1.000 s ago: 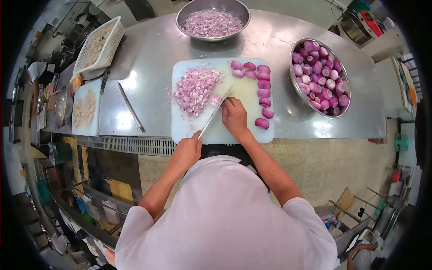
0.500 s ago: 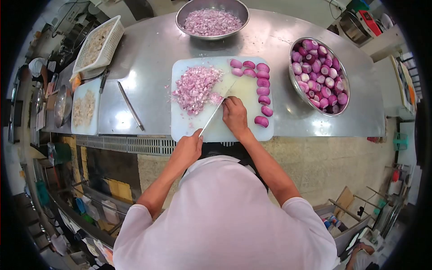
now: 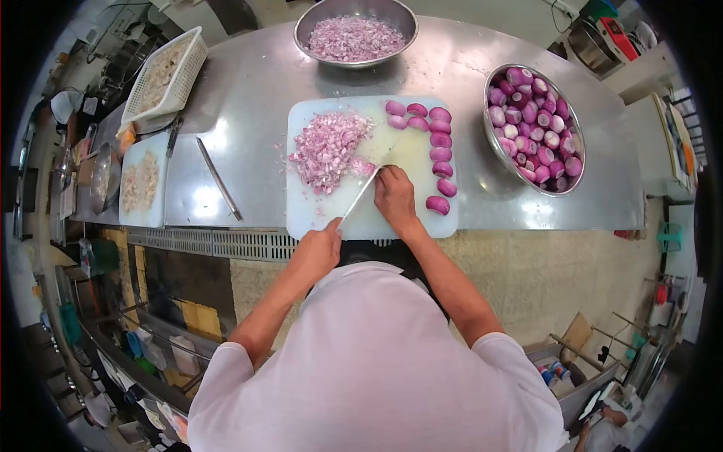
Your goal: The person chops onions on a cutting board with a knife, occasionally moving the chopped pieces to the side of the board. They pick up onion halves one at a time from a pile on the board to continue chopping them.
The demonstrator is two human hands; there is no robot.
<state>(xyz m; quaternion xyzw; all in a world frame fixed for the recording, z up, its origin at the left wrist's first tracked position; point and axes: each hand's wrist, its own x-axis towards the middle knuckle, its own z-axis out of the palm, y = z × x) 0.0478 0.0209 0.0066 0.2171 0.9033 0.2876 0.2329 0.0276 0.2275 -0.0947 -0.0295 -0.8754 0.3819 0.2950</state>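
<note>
My left hand (image 3: pixel 318 250) is closed round the handle end of a knife (image 3: pixel 360 197), whose thin blade slants up and right across the white cutting board (image 3: pixel 331 217). Close against the blade's upper part, my right hand (image 3: pixel 395 194) is closed with its fingers curled down to the board; whatever lies under the fingertips is hidden. Just left of the blade are freshly cut onion bits (image 3: pixel 363 165). A heap of diced purple onion (image 3: pixel 328 149) covers the board's left part. Several peeled onion halves (image 3: pixel 440 154) form a line along the top and right edge.
A steel bowl of diced onion (image 3: pixel 356 39) stands beyond the board, and a steel bowl of whole peeled onions (image 3: pixel 536 126) to the right. Leftward lie a metal rod (image 3: pixel 218 179), a second board (image 3: pixel 141 184) with pale pieces and a white basket (image 3: pixel 167 75).
Only slight shifts show: the knife and my left hand have moved a little to the right and down. My right hand stays at nearly the same spot.
</note>
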